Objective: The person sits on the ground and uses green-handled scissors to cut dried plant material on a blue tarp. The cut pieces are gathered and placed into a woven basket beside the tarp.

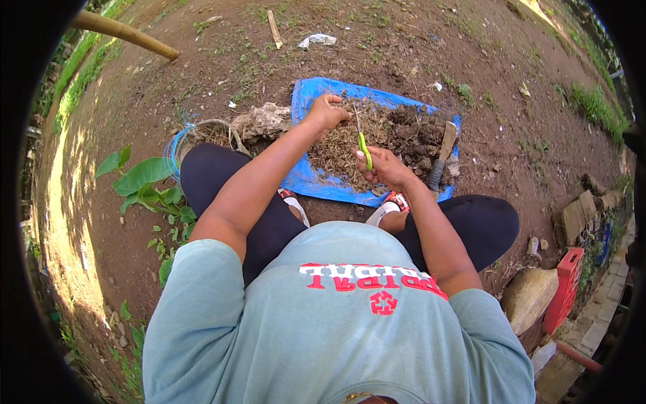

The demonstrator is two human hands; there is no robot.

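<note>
My right hand (386, 166) holds a pair of scissors (364, 149) by its lime-green handles, the blades pointing away from me. Just left of the blade tips is my left hand (328, 113), its fingers bent close together; whether something thin is pinched there is too small to tell. Both hands are over a blue tarp sheet (303, 177) spread on the ground. On it lie dry, chopped plant matter (333, 156) and, to the right, dark clumpy soil (411, 129). A broad-bladed tool (446, 144) with a dark wrapped handle rests at the tarp's right side.
Left of the tarp are a pale rough rock (265, 120), a round container (217, 129) and blue twine (176, 144). A leafy plant (146, 177) grows by my left knee. A bamboo pole (126, 35) stands farther off. At right are a boulder (530, 295) and a red crate (564, 290).
</note>
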